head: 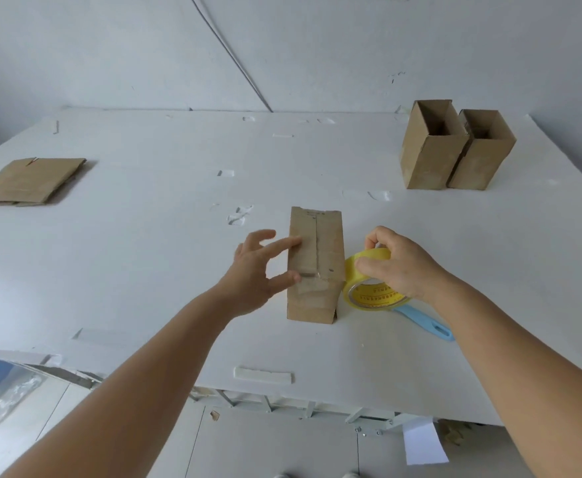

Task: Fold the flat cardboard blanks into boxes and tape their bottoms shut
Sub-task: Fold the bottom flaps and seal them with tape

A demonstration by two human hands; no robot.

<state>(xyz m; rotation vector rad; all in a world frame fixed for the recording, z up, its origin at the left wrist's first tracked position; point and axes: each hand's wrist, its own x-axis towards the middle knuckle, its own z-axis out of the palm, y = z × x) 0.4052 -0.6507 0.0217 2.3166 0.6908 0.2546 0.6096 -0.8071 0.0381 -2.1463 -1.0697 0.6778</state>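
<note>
Cardboard box under spread left-hand fingers; right-hand fingers pinch glossy yellow tape roll.

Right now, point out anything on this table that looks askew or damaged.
The near flap edge of the box under the left hand looks ragged and torn beside its seam. Old tape scraps dot the table. The two finished boxes stand upright.

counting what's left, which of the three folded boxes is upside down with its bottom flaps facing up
The box in the middle, under the left hand beside the tape roll. The two boxes at the far right stand with open tops up.
</note>
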